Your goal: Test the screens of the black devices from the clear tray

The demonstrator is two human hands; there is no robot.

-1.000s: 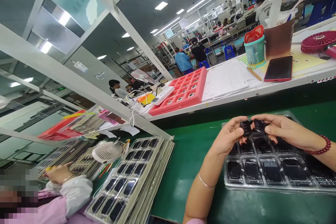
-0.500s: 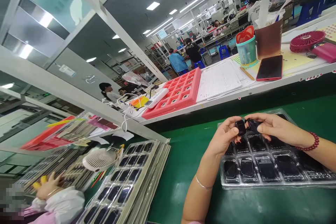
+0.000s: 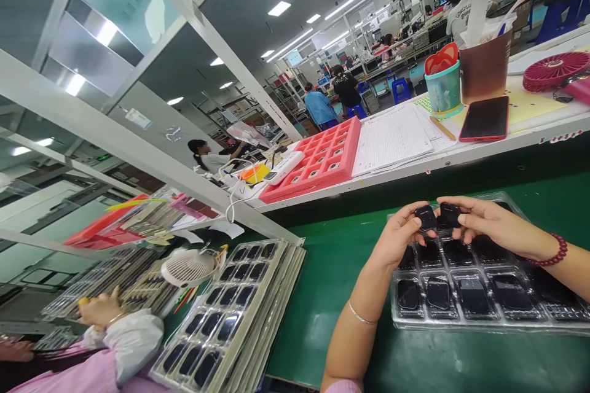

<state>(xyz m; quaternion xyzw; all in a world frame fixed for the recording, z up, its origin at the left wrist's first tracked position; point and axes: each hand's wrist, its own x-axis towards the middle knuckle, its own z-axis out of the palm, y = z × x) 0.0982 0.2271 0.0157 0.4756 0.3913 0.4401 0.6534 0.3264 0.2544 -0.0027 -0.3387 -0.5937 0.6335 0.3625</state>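
Above the clear plastic tray, my left hand pinches a small black watch body, a rounded square with a glossy face. Close beside it, my right hand holds a second black rounded-square piece between thumb and fingers. The two pieces are side by side with a narrow gap. Below them, the tray's pockets carry several dark squarish watch pieces. My right forearm covers part of the tray's right side.
A stack of filled trays stands left on the green table. Behind it are a white fan and a co-worker's hand. The shelf beyond holds a red foam tray, papers, a phone and cups.
The two black pieces have been turned so that flatter faces show, and they sit a little apart. The view has shifted slightly. The co-worker's hand at left has closed somewhat.
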